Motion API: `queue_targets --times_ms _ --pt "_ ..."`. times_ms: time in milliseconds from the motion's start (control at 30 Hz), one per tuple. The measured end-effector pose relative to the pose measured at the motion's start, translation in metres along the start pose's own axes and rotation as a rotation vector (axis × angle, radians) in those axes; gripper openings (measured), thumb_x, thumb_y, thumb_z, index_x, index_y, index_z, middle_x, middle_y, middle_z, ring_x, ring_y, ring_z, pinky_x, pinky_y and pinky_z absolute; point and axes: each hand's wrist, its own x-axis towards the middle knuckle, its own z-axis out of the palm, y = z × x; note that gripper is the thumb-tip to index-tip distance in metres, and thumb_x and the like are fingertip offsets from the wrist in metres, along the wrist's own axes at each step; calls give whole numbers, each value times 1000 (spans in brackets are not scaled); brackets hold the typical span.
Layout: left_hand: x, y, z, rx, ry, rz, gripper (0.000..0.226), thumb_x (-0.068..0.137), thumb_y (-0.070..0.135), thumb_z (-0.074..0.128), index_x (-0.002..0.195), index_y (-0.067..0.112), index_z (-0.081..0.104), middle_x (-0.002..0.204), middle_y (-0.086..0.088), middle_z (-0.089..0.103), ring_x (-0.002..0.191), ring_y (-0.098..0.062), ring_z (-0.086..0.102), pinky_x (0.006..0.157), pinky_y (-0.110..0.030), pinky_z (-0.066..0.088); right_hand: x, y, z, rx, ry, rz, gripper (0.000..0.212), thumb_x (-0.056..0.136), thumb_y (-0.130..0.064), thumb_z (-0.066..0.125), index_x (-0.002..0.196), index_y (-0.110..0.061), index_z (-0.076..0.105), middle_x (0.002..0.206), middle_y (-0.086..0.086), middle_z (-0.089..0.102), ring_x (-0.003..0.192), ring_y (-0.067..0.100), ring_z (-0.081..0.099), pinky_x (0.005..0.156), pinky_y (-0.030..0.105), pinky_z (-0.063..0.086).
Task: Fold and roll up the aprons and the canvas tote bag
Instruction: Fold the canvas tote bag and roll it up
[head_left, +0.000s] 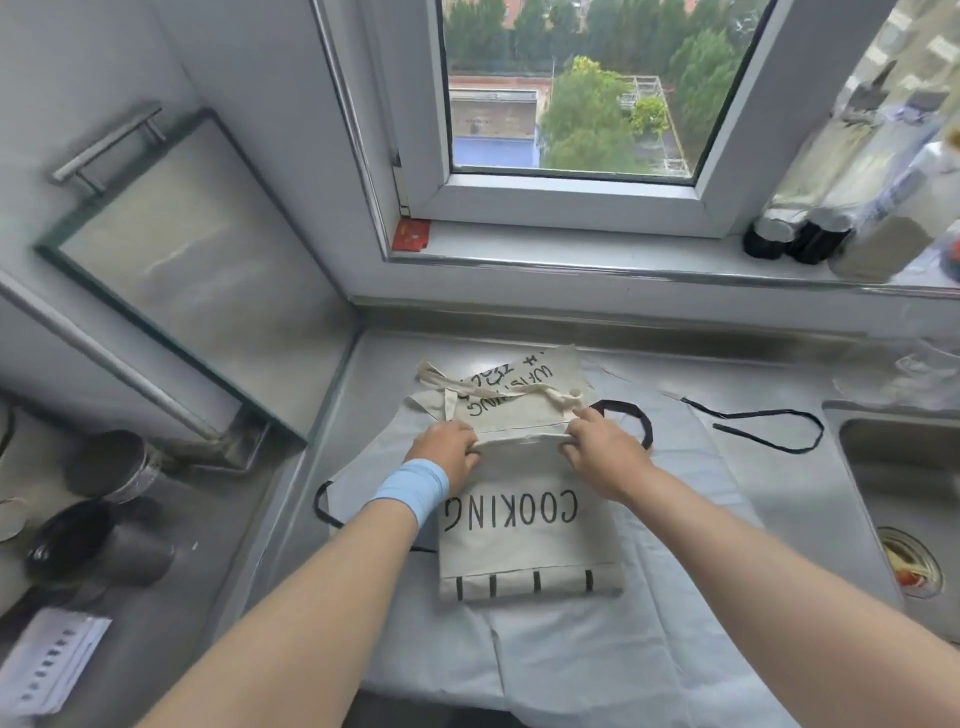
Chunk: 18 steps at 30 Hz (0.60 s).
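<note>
The cream cloth (524, 540) carries the word "COOKING" in thin black capitals, upside down from the person's side, with four short black bars along its near hem. Just beyond it lies a second cream canvas piece (524, 387) with cream straps and black handwriting, also upside down. Only something like "WASHING" can be made out there.

Both pieces lie on a pale apron (691, 519) spread flat over a stainless steel counter (358, 410). The apron's black ties (769, 431) trail to the right, towards the sink (904, 488). A white-framed window (571, 197) at the far side looks out on trees and rooftops. Dark-capped jars (795, 234) stand on the right of the sill. A glass-fronted cabinet door (182, 260) with a metal bar handle fills the left wall, and dark cups (98, 467) stand below it.

The cream cloth is folded into a neat rectangle at the middle of the counter. The left hand (447, 449), with a light blue band (410, 488) on its wrist, and the right hand (597, 447) each pinch the far folded edge, one at either corner, with the fingers curled over the fold.
</note>
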Motion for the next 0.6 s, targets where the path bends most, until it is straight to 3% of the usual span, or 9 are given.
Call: queue_targets --times_ms 67,167,233,367,433,500,533,600 --pt "18 -5 8 -1 -29 0 19 95 29 50 92 13 58 109 -6 57 100 -30 56 85 -39 47 15 6 9 2 -34 32 21 98 -32 47 109 -17 57 150 0 37 121 29 53 81 39 42" --pt "43 -15 19 46 -5 -1 23 95 35 50 98 16 61 111 -6 58 106 -29 53 90 -41 47 31 12 19 -67 -21 59 21 99 -35 45 104 -17 55 124 5 55 105 32 60 75 37 42" --pt "53 -17 22 44 18 -24 23 93 36 52 100 16 62 113 -5 58 110 -28 50 91 -40 46 38 13 21 -117 54 44 24 99 -35 45 107 -17 57 117 5 58 100 31 60 74 38 45" --pt "57 -12 29 94 162 -61 29 88 19 59 116 22 56 122 -2 55 114 -25 50 91 -36 42 51 7 26 -226 114 52 25 97 -33 47 113 -17 56 114 4 58 99 28 59 72 38 46" --pt "50 -2 35 179 263 -14 41 74 10 67 112 25 61 123 -2 57 111 -25 54 90 -35 41 53 4 32 -355 183 24 33 91 -17 50 124 -16 51 116 6 58 97 28 58 73 38 47" --pt "40 11 48 209 283 119 42 72 18 71 113 25 63 129 -3 58 118 -26 54 97 -36 36 48 -1 37 -418 240 -62 44 84 -6 50 127 -14 50 130 13 53 108 32 54 81 41 46" --pt "34 17 57 204 219 156 45 80 26 65 125 23 57 140 -5 50 130 -27 45 106 -39 30 42 -5 43 -397 251 -133 44 83 -7 50 126 -13 52 139 16 49 119 35 51 89 44 45" --pt "25 25 72 180 40 134 62 95 40 42 151 19 25 161 -4 15 148 -24 11 118 -46 10 30 -13 58 -326 170 -263 52 85 -18 45 136 -13 50 153 17 37 140 35 37 107 49 36"
